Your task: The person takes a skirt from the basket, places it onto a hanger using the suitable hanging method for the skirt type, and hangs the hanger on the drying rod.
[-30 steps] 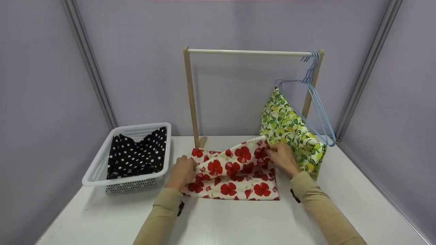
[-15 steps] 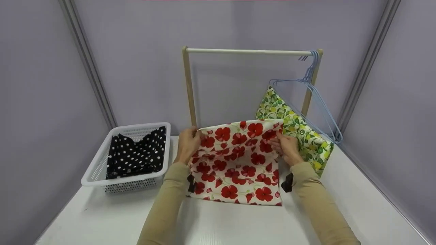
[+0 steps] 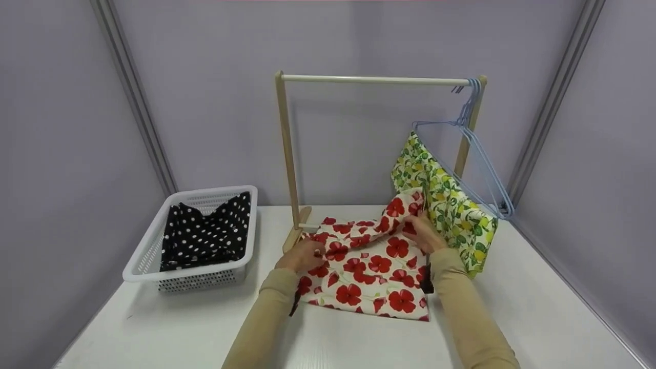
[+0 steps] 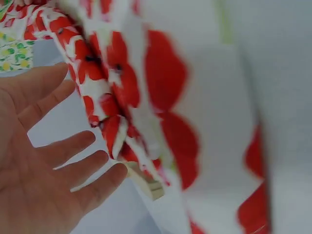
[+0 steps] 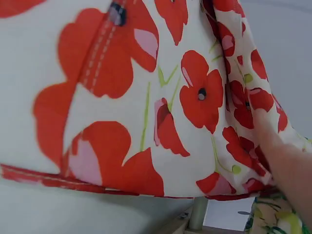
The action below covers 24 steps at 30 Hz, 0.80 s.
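Note:
A white cloth with red poppies (image 3: 366, 264) lies on the table, its far right corner lifted and bunched. My right hand (image 3: 424, 233) pinches that raised part near the lemon-print cloth (image 3: 456, 215). In the right wrist view the blurred right hand (image 5: 287, 165) is against the poppy cloth's folded side, its fingertips hard to make out. My left hand (image 3: 303, 255) is at the poppy cloth's left edge. The left wrist view shows the left hand (image 4: 48, 141) with spread, fairly straight fingers beside a rolled fold, holding nothing.
Behind stands a rack with a white bar (image 3: 369, 79) and wooden legs. Blue hangers (image 3: 487, 159) hang at its right end, the lemon-print cloth beside them. To the left is a white basket (image 3: 136, 248) holding a black polka-dot cloth (image 3: 205, 241).
Both hands first raised the poppy cloth's far edge. Then the left hand let go and came down, its side dropping, while the right hand kept its corner up. The cloth shifted slightly right.

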{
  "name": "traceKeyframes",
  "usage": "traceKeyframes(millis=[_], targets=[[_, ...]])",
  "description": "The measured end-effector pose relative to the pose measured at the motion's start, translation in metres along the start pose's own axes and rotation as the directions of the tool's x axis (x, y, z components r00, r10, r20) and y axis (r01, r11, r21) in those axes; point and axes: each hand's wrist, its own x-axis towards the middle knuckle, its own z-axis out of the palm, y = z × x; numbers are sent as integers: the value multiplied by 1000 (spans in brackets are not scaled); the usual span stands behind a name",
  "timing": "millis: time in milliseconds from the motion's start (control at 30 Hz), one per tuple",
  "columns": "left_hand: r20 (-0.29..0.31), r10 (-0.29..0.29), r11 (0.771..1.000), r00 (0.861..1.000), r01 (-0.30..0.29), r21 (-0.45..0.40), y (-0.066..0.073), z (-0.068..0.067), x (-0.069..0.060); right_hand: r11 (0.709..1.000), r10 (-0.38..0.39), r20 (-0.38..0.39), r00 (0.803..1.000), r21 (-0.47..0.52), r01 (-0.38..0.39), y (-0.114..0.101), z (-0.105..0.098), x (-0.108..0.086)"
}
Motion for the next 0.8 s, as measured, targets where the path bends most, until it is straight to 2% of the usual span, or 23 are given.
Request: traceKeyframes(millis=[100, 167, 233, 333, 467, 567, 600, 667, 700, 800], targets=[[-16, -51, 998, 999, 51, -36, -3, 8, 1, 988, 12, -37, 999, -153, -18, 6, -1, 1], [-3, -97, 992, 995, 96, -86, -3, 11, 3, 952, -7, -16, 1000, -306, 2, 11, -1, 1], [8, -127, 981, 992, 127, -147, -3, 12, 6, 883, -17, 23, 1000, -468, 26, 16, 0, 1], [8, -122, 972, 992, 121, -202, -3, 11, 12, 762, 5, 127, 992, -643, 79, 22, 4, 0], [18, -74, 972, 997, 76, -220, -2, 10, 19, 648, 34, 257, 966, -742, 175, 26, 11, 0], [25, -64, 961, 998, 68, -269, -2, 9, 22, 544, 32, 323, 946, -800, 254, 28, 16, 1], [-4, -62, 955, 998, 59, -290, -2, 9, 23, 522, 33, 335, 942, -809, 269, 29, 18, 1], [-94, -31, 938, 995, -3, -346, -1, 8, 25, 493, 42, 338, 940, -826, 275, 31, 20, 1], [-150, -28, 933, 988, -28, -359, 0, 7, 27, 487, 47, 336, 941, -830, 272, 32, 21, 1], [-309, 25, 941, 951, -126, -313, 3, 4, 34, 495, 64, 324, 944, -831, 252, 34, 22, 1]])
